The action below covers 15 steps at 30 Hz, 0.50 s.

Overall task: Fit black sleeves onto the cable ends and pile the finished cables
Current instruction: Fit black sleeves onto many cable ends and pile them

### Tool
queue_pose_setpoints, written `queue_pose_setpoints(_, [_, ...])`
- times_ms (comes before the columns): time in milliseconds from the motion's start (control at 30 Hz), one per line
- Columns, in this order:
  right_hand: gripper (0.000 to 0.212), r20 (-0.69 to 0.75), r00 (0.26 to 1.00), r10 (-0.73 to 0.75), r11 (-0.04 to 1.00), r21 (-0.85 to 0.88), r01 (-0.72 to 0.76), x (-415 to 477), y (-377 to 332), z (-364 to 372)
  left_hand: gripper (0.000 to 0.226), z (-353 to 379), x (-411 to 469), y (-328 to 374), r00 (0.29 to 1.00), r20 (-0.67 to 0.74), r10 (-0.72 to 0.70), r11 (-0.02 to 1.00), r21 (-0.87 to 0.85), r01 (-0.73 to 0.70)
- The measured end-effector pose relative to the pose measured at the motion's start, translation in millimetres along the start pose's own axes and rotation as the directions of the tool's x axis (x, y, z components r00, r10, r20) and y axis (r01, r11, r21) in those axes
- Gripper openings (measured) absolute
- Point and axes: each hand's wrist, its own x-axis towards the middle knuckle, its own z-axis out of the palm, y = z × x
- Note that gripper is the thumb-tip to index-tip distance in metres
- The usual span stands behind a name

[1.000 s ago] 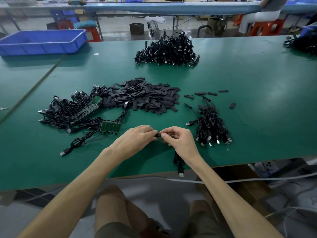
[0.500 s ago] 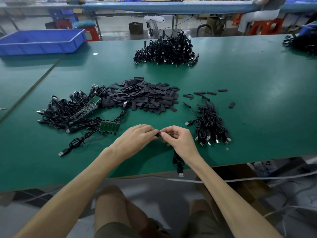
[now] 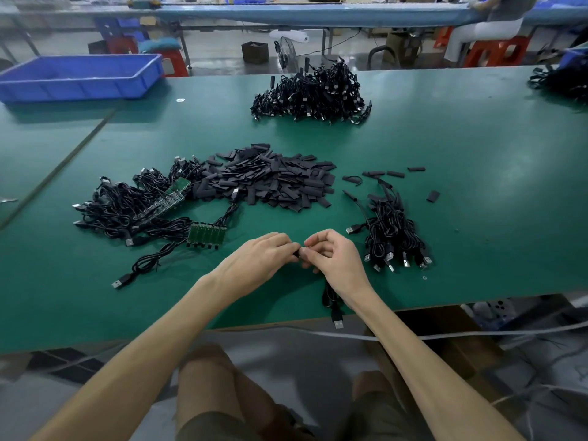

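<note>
My left hand (image 3: 257, 261) and my right hand (image 3: 334, 262) meet fingertip to fingertip near the table's front edge, pinching a small black sleeve (image 3: 297, 252) on a cable end between them. That cable (image 3: 331, 300) runs under my right hand, and its USB plug (image 3: 338, 323) hangs over the edge. A heap of loose black sleeves (image 3: 270, 179) lies beyond my hands. Left of it is a tangle of cables with green boards (image 3: 133, 205). A bundle of cables (image 3: 391, 237) lies to the right of my right hand.
A big pile of black cables (image 3: 311, 93) sits at the far middle of the green table (image 3: 477, 186). A blue bin (image 3: 79, 78) stands far left. Single sleeves (image 3: 432, 196) lie scattered right. Another cable heap (image 3: 563, 79) is at the far right edge. A person sits behind.
Both hands stay together at the same spot; only the fingers have shifted slightly on the sleeve and cable end.
</note>
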Motion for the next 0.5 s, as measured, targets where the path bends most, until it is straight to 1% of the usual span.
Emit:
queue_pose_setpoints(167, [0.012,0.016,1.000,0.005,1.000,-0.005,-0.005,-0.3,0.4,0.3,0.022,1.3,-3.1,2.1,1.000,0.020,0.011,1.000,-0.004,-0.011])
queue_pose_setpoints(300, [0.012,0.019,1.000,0.003,1.000,-0.008,-0.003,-0.5,-0.1,-0.6,0.016,1.1,-3.2,2.9,1.000,0.011,0.015,1.000,-0.015,-0.015])
queue_pose_setpoints(500, [0.012,0.018,0.999,-0.046,0.996,-0.073,0.047,-0.3,-0.6,2.6,0.021,2.1,-8.9,-4.0,0.998,-0.027,-0.061,0.998,-0.036,0.060])
